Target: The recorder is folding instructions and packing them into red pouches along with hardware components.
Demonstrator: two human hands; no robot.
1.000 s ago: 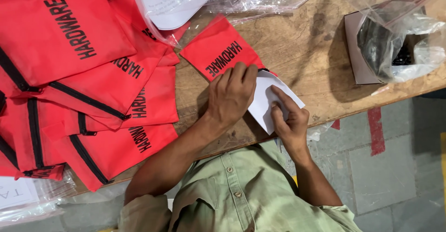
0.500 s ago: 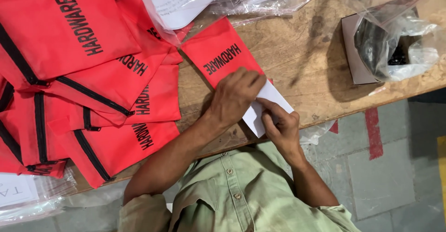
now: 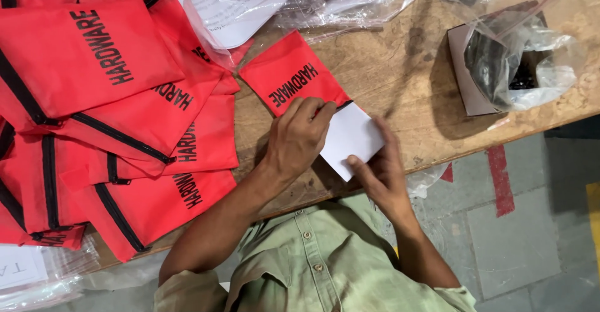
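**Folded white paper going into a red pouch**

The left hand (image 3: 300, 138) lies flat over the open, zippered end of a small red pouch (image 3: 289, 78), its fingers (image 3: 312, 113) spread narrowly and pressing down on the fabric edge, which seems to keep the mouth of the pouch steady on the worktop (image 3: 400, 68). The right hand (image 3: 381, 174) holds a folded white paper (image 3: 351, 138) just beside those fingers: thumb under the near corner, the other fingers laid along the far edge, closed on the sheet in a light pinch. The paper's upper corner sits touching the black zipper line of the pouch, partly under the left fingertips, so it looks lined up with the opening; whether any of it is already inside cannot be told.

Well to the left of both hands lies an overlapping heap of larger red zip bags (image 3: 119, 118) with black zippers and black lettering, stacked loosely as a waiting or finished pile. Beyond the fingers, at the far edge, are clear plastic sleeves with printed sheets (image 3: 250, 6). To the right, well apart from the hands, an open cardboard box (image 3: 465, 74) holds a clear bag of dark small parts (image 3: 519, 62), kept within reach.
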